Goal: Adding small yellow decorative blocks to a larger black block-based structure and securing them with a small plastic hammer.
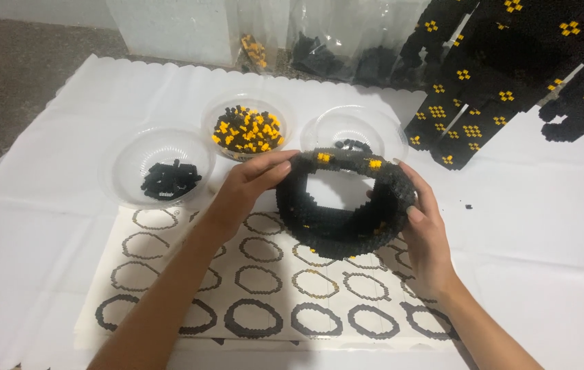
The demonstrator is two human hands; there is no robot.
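3 clear bowls (pixel 158 147), 1 black brick ring (pixel 343 205), 2 hands (pixel 240 192) — 1 instruction sheet (pixel 264 288).

Clear plastic bags (pixel 326 41) behind bowls

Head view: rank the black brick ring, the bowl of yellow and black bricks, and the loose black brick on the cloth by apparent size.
1. Black brick ring, held in the left hand and right hand; raised nearer the camera, so partly flattered.
2. Bowl of yellow and black bricks.
3. Loose black brick.
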